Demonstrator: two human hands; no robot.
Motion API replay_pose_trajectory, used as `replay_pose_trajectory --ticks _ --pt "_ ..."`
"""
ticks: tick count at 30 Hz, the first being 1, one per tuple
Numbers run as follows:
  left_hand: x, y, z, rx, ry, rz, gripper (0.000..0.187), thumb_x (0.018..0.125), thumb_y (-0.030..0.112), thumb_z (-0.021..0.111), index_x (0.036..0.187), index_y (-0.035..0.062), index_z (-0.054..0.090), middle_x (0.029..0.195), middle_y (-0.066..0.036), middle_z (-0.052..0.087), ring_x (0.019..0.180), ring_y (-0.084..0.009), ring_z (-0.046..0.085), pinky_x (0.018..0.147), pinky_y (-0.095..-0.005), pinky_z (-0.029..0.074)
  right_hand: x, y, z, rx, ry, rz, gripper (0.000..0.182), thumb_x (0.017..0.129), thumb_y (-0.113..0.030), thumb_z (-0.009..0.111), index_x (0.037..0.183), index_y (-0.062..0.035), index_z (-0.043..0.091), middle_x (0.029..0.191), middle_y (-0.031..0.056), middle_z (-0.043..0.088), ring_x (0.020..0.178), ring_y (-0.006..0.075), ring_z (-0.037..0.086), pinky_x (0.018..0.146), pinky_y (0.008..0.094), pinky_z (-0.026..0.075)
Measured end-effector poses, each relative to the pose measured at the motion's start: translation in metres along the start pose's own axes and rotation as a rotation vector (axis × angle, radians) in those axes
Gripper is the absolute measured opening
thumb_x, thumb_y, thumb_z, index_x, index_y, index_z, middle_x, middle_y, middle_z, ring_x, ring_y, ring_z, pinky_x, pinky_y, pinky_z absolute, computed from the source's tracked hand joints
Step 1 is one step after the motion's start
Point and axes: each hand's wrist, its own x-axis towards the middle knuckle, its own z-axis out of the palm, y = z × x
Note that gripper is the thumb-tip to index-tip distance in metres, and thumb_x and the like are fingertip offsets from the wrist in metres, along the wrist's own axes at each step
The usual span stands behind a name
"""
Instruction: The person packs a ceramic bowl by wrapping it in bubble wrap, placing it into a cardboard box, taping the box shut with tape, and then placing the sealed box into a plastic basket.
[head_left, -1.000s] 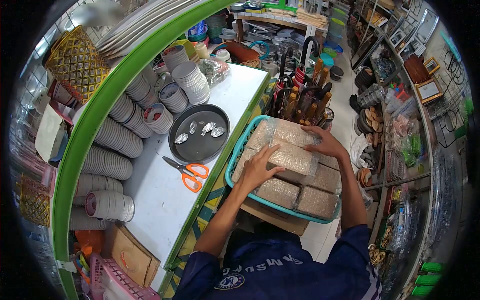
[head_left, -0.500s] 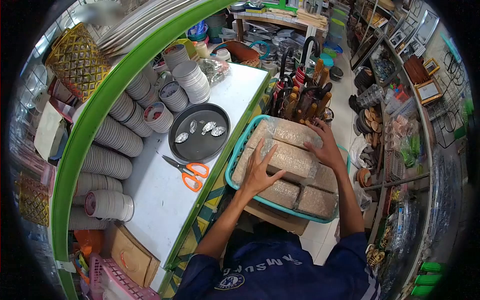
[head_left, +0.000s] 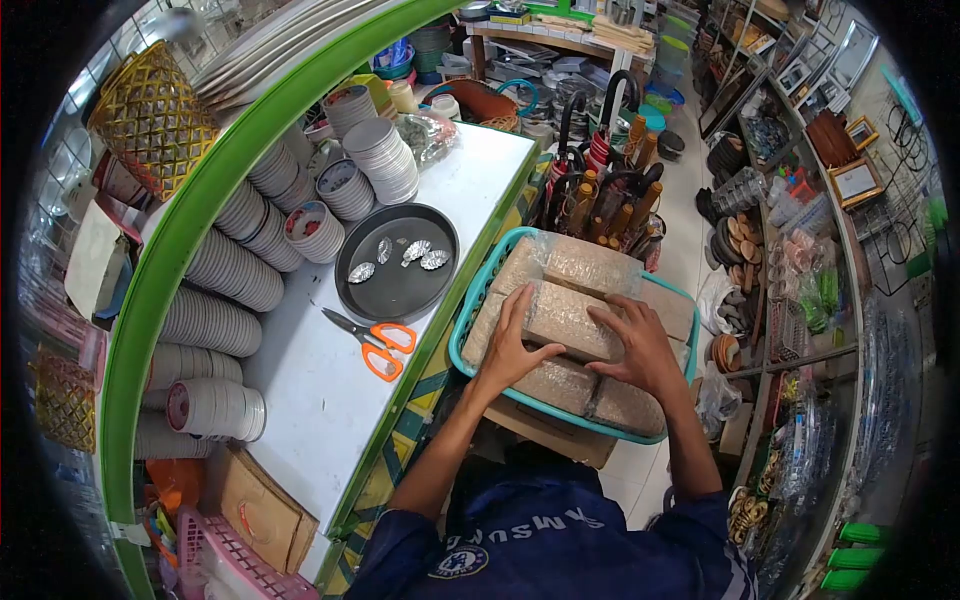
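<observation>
Nearest the camera, the person's two forearms reach out from dark blue sleeves to a teal basket that sits just beside the white counter. The left hand lies flat and spread on the near left end of a wrapped block, fingers straight, the palm pressing rather than gripping. The right hand rests on the same block's right end with fingers spread and slightly curled over its edge; whether it has closed on the block or only rests there cannot be told from this view.

The block is a tan, grainy rectangular pack under clear shiny film, lying on top of others like it. Similar packs fill the basket in rows, one layer below and another pack at the far side.

On the counter to the left lie orange-handled scissors, and beyond them a round dark tray holding a few small silvery fluted cups. Stacks of round lids stand along the counter's far edge. Farther off, past the basket, umbrella handles stand bunched together.
</observation>
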Motion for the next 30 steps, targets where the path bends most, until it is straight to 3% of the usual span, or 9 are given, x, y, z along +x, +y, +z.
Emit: replay_pose_trajectory --ticks 5,8,14,20,23,28,30 --pt "-0.004 -0.002 -0.004 -0.011 0.013 -0.005 0.108 0.071 0.040 0.085 0.153 0.0059 0.023 0.151 -0.021 0.030 0.139 -0.0396 0.033 0.112 -0.0465 0.035 -0.004 -0.002 0.008 0.023 -0.046 0.062 0.097 0.061 -0.030 0.089 0.146 -0.0244 0.042 0.142 0.0129 0.044 0.131 0.0342 0.045 0.109 0.0471 0.040" --pt "-0.007 -0.003 -0.005 -0.035 -0.058 -0.058 0.111 0.070 0.040 0.086 0.153 0.0053 0.022 0.151 -0.022 0.031 0.140 -0.0398 0.032 0.113 -0.0465 0.033 -0.002 -0.001 0.014 0.179 -0.092 0.147 0.100 0.061 -0.023 0.089 0.148 -0.0254 0.039 0.144 0.0150 0.042 0.127 0.0372 0.049 0.106 0.0458 0.045" --pt "-0.020 -0.004 -0.001 -0.111 0.016 -0.130 0.110 0.072 0.035 0.086 0.154 0.0043 0.020 0.150 -0.024 0.034 0.140 -0.0398 0.033 0.113 -0.0455 0.032 0.000 0.013 0.021 0.288 -0.092 0.138 0.101 0.062 -0.020 0.087 0.149 -0.0265 0.037 0.141 0.0186 0.042 0.122 0.0390 0.053 0.102 0.0457 0.048" --pt "-0.041 -0.002 -0.002 -0.110 0.065 -0.183 0.090 0.084 0.025 0.077 0.152 0.0016 0.024 0.148 -0.026 0.036 0.138 -0.0392 0.037 0.112 -0.0447 0.033 -0.002 0.001 0.009 0.291 -0.135 0.046 0.100 0.062 -0.021 0.087 0.149 -0.0228 0.038 0.136 0.0185 0.046 0.119 0.0376 0.055 0.100 0.0440 0.048" --pt "-0.056 -0.001 -0.005 -0.124 0.082 -0.211 0.080 0.086 0.024 0.074 0.148 -0.0015 0.031 0.141 -0.027 0.045 0.134 -0.0400 0.042 0.110 -0.0435 0.035 -0.009 -0.007 0.011 0.295 -0.171 0.028 0.100 0.062 -0.023 0.087 0.149 -0.0214 0.038 0.135 0.0184 0.047 0.117 0.0381 0.056 0.099 0.0436 0.049" --pt "-0.076 -0.002 -0.017 -0.095 -0.084 -0.403 0.064 0.087 0.026 0.073 0.135 -0.0062 0.045 0.130 -0.030 0.053 0.122 -0.0469 0.050 0.104 -0.0433 0.041 -0.022 -0.025 0.017 0.211 -0.192 0.037 0.098 0.064 -0.029 0.086 0.149 -0.0222 0.038 0.134 0.0186 0.048 0.115 0.0393 0.057 0.095 0.0447 0.051" --pt "-0.081 -0.002 -0.020 -0.096 -0.094 -0.370 0.061 0.088 0.022 0.072 0.135 -0.0061 0.044 0.128 -0.029 0.055 0.121 -0.0432 0.053 0.101 -0.0426 0.042 -0.026 -0.032 0.016 0.176 -0.214 0.048 0.099 0.064 -0.031 0.087 0.149 -0.0229 0.037 0.135 0.0179 0.048 0.117 0.0375 0.056 0.097 0.0442 0.050"
